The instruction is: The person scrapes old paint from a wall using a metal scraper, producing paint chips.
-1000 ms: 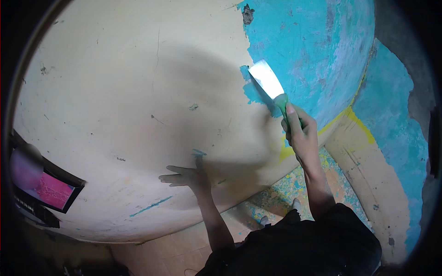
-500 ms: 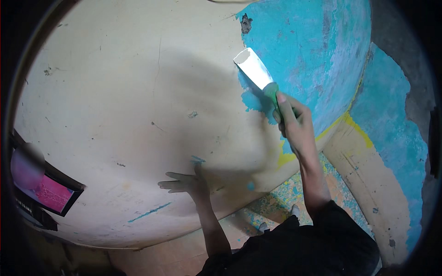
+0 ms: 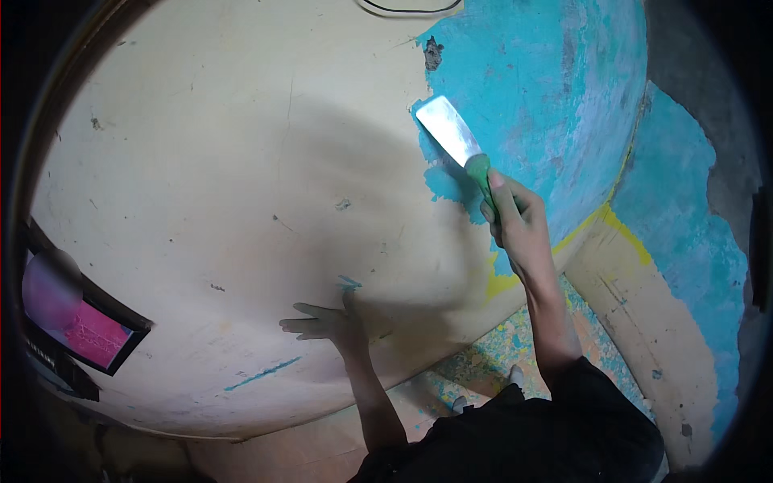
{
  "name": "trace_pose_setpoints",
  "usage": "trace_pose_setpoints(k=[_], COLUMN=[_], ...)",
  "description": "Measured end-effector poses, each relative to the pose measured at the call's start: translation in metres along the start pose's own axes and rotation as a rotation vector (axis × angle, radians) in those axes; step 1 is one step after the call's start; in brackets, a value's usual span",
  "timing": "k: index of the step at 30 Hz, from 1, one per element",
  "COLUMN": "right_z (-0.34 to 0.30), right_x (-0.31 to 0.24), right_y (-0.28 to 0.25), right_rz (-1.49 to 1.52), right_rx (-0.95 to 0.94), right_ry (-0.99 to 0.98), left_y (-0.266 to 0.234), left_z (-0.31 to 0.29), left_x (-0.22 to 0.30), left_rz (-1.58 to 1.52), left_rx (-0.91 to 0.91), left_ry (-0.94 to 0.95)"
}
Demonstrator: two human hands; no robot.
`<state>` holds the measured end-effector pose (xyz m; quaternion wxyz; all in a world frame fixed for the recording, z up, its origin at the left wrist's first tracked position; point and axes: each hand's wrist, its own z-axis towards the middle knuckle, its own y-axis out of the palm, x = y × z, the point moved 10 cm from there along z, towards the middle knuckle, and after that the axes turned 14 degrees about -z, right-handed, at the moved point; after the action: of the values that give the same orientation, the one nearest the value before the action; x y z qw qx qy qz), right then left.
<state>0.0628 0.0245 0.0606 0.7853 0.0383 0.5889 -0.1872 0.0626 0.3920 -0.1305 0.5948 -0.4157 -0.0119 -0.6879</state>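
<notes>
My right hand [image 3: 518,211] grips the green handle of a scraper [image 3: 448,130]. Its broad metal blade points up and left, at the ragged border between cream paint and turquoise on the wall [image 3: 201,153]. Whether the blade's edge touches the wall I cannot tell. Below and to the left, my left hand [image 3: 326,324] rests against the cream surface with fingers spread, holding nothing. A short turquoise scratch lies just above that hand, and a longer one to its lower left. Turquoise paint [image 3: 515,88] covers the wall's upper right.
Flakes of turquoise and yellow paint [image 3: 515,338] litter the floor by my feet. At the left edge hangs a dark-framed pink picture or screen [image 3: 101,338]. A dark cable [image 3: 411,10] crosses the top. The adjoining wall [image 3: 644,306] on the right has peeling turquoise over cream.
The scraper blade has moved slightly down and right along the paint border, its angle a little changed. My left hand stays in about the same place. The view has shifted slightly.
</notes>
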Motion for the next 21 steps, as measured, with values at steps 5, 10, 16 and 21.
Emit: trace_pose_setpoints(k=[5, 10, 16, 21], right_z=[0.003, -0.007, -0.004, 0.006], right_x=[-0.022, 0.008, -0.007, -0.006], right_y=[0.004, -0.006, -0.009, -0.004], right_rz=[0.023, 0.023, 0.027, 0.024], right_rx=[0.001, 0.037, 0.051, 0.067], right_ry=[-0.092, 0.027, -0.038, -0.059], left_y=[0.001, -0.001, -0.004, 0.000], left_z=[0.000, -0.001, 0.001, 0.001], left_x=[-0.004, 0.003, -0.001, 0.003], left_rz=[0.008, 0.014, 0.010, 0.052], left_rx=[0.003, 0.009, 0.019, 0.019], left_ry=[0.012, 0.039, 0.019, 0.021])
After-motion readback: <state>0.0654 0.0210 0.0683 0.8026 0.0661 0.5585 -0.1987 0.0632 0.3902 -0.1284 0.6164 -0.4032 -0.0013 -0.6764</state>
